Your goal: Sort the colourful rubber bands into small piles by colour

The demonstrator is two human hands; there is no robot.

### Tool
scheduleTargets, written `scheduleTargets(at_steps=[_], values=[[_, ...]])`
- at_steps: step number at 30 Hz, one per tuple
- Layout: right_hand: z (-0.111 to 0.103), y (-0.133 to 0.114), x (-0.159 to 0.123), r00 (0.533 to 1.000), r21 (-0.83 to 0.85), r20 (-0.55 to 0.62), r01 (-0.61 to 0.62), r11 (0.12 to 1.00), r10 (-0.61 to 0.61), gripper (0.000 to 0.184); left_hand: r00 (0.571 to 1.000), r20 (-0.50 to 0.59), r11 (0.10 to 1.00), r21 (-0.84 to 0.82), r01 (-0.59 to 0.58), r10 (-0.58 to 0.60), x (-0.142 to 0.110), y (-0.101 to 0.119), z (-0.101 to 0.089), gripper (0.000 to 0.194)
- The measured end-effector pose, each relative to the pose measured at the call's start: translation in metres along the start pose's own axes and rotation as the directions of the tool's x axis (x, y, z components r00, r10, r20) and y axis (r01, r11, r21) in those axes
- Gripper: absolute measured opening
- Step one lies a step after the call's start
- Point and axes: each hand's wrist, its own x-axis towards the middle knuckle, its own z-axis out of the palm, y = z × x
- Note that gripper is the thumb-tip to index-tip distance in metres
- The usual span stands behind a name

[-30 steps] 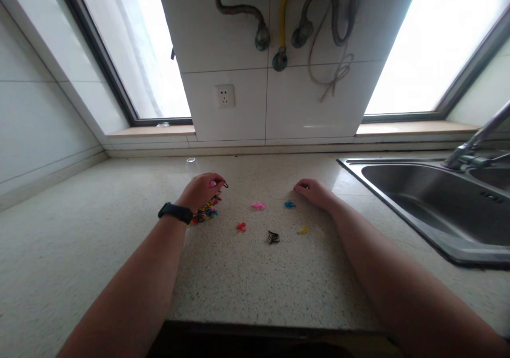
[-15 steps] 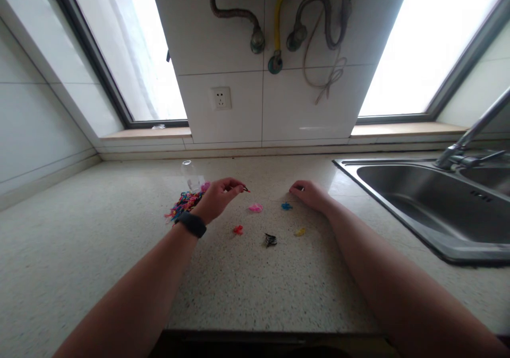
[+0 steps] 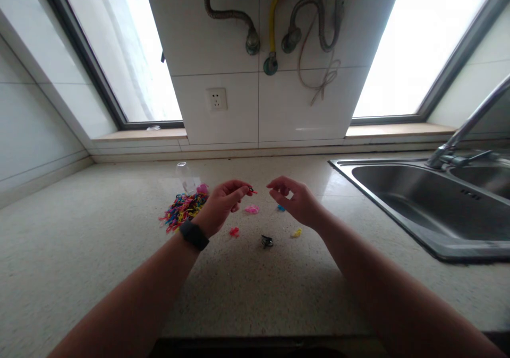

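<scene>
My left hand (image 3: 225,201), with a dark watch on its wrist, pinches small rubber bands (image 3: 251,192), red and dark, between thumb and forefinger. Facing it, my right hand (image 3: 297,201) hovers over the counter with thumb and fingers apart and nothing visible between them. Partly behind the left hand lies a mixed heap of coloured rubber bands (image 3: 183,210). Small single-colour groups lie around the hands: pink bands (image 3: 252,209), red bands (image 3: 234,232), black bands (image 3: 266,241), yellow bands (image 3: 296,233), and blue bands (image 3: 281,208) partly covered by my right hand.
A clear plastic container (image 3: 183,175) stands behind the heap, with a pink item (image 3: 202,188) beside it. To the right, a steel sink (image 3: 398,204) with a tap (image 3: 450,148) is set into the speckled counter (image 3: 247,294). A tiled wall with a socket (image 3: 216,99) rises behind.
My right hand has moved left, closer to my left hand, and its fingers have parted. The left hand keeps its pinch on the bands. The view has shifted slightly.
</scene>
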Motion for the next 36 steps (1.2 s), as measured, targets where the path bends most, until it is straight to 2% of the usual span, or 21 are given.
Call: scheduleTargets(at_steps=[5, 19, 23, 30, 36], values=[[0.007, -0.021, -0.006, 0.996, 0.080, 0.013, 0.088, 0.993, -0.089, 0.017, 0.999, 0.032, 1.000, 0.017, -0.005, 0.004, -0.002, -0.001, 0.006, 0.023], [0.005, -0.030, -0.007, 0.991, 0.094, 0.011, 0.132, 0.987, -0.133, 0.009, 0.999, 0.045, 0.999, 0.030, -0.021, 0.020, -0.004, 0.000, 0.009, 0.020], [0.006, -0.028, -0.006, 0.996, 0.123, -0.022, 0.083, 0.989, -0.081, 0.008, 0.999, 0.041, 0.999, 0.031, -0.023, 0.021, -0.005, 0.001, 0.010, 0.019], [0.004, -0.008, 0.002, 0.976, 0.342, -0.167, -0.073, 0.937, 0.137, 0.018, 0.999, -0.015, 0.998, -0.031, -0.051, 0.050, -0.005, 0.004, 0.008, 0.018], [0.003, -0.002, 0.005, 0.964, 0.387, -0.201, -0.086, 0.918, 0.175, 0.021, 0.997, 0.005, 0.996, -0.041, -0.074, 0.074, -0.005, 0.003, 0.008, 0.015]])
